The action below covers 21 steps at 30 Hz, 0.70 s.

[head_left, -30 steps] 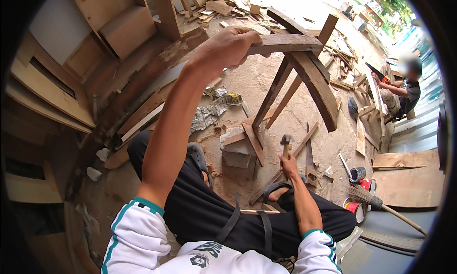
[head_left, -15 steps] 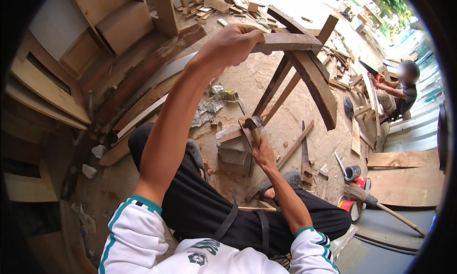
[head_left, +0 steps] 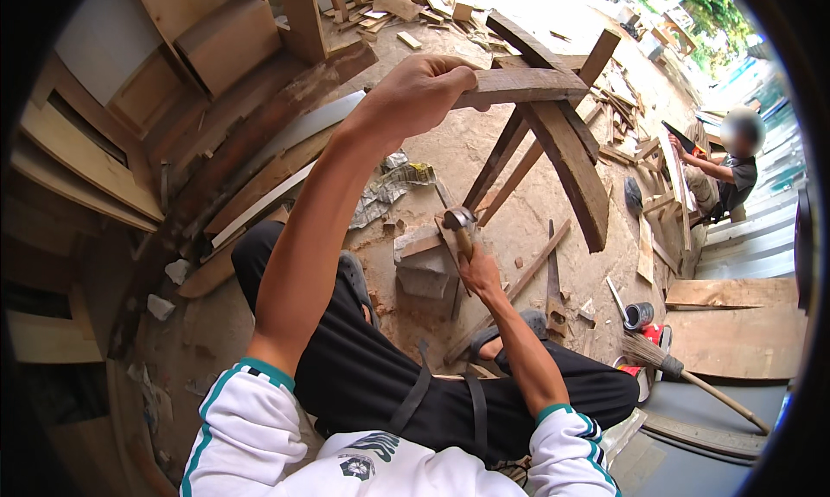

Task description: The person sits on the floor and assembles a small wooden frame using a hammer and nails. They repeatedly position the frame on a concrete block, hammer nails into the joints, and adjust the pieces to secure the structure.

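My left hand [head_left: 415, 99], arm stretched forward, is closed round the end of a short bar on a wooden frame [head_left: 566, 168]. Several dark, rough pieces make up this frame; they cross one another, and two long legs slope down toward the ground. In my right hand [head_left: 481, 274] is a hammer [head_left: 462, 229], gripped by its wooden handle with the metal head up. The hammer head shows just below the lower ends of the legs; whether it touches wood there I cannot tell. A grey concrete block [head_left: 422, 277] sits on the ground left of my right hand.
A handsaw [head_left: 554, 281] and a wood strip [head_left: 532, 268] lie right of the hammer. Crumpled paper [head_left: 380, 194] is left of the frame. Cans [head_left: 638, 314] and a broom [head_left: 657, 357] lie at right. A person [head_left: 722, 168] holds a saw beyond. Scrap wood [head_left: 406, 13] litters the far ground.
The wooden frame and my left hand have come slightly down. My right hand and the hammer have shifted only a little. The other person's saw has moved slightly.
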### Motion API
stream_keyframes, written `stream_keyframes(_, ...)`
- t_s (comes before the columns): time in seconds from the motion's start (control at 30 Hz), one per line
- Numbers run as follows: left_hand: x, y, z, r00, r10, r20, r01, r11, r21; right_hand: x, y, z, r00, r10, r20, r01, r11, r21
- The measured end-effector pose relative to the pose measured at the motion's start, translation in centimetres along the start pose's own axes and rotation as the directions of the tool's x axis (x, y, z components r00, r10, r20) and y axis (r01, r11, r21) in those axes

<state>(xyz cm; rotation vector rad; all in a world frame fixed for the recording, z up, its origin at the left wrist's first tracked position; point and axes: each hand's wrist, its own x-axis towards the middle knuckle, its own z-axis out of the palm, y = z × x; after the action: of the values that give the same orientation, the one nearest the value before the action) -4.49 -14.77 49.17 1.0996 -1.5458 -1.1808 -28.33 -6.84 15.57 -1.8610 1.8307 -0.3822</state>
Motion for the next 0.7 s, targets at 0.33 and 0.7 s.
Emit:
stream_keyframes(0.33, -0.9, 0.2, 0.0, 1.000, -0.030, 0.003, 0.030, 1.000, 0.001, 0.3, 3.5, 1.2, 0.996, 0.012, 0.088, -0.008, 0.999, -0.041)
stream_keyframes(0.7, -1.5, 0.4, -0.5, 0.999, -0.030, 0.012, 0.030, 0.999, -0.011, -0.8, 2.2, 1.0, 1.000, 0.001, -0.008, -0.001, 1.000, 0.014)
